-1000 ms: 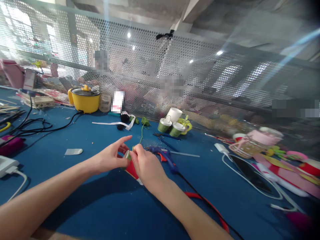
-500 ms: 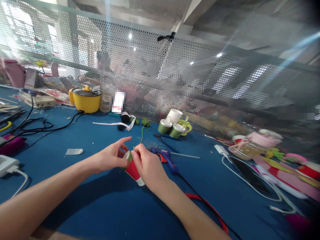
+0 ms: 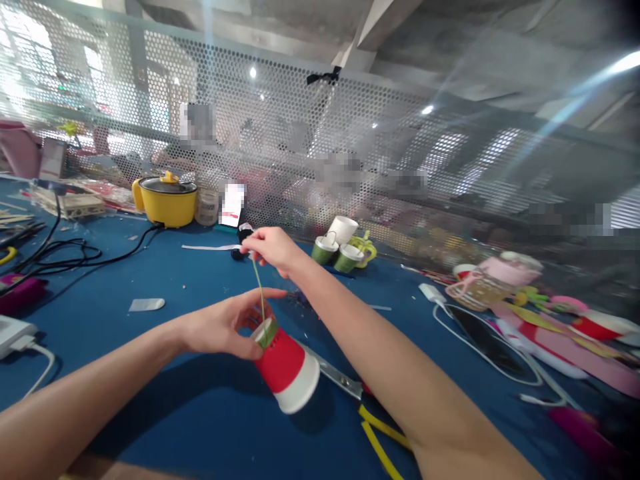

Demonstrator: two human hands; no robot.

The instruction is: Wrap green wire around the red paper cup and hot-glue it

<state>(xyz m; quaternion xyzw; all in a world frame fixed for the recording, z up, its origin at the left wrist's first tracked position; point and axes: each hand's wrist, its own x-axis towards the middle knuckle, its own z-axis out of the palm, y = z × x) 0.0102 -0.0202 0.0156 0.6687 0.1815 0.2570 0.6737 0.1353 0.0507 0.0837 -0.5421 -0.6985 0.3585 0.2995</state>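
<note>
My left hand (image 3: 235, 327) grips a tilted paper cup (image 3: 287, 367) near its narrow end. A red band covers the cup's middle, its wide rim is white, and green yarn is wrapped around the narrow end. From that end a strand of green yarn (image 3: 261, 293) runs up, taut, to my right hand (image 3: 270, 248). The fingers of my right hand are pinched on the strand, above and beyond the cup. Scissors (image 3: 343, 381) lie beside the cup, partly behind my right forearm, which also hides most of a blue glue gun (image 3: 301, 298).
Green-wrapped cups (image 3: 325, 250) and a white cup (image 3: 343, 229) stand by the perforated screen (image 3: 280, 133). A yellow pot (image 3: 167, 203) sits at the back left. On the right lie a phone (image 3: 485, 339) with a white cable and a pink-topped jar (image 3: 480, 287).
My right hand has moved up and away from the cup, drawing the green strand taut. The cup has swung so more of its red band and white rim shows. The view has shifted slightly.
</note>
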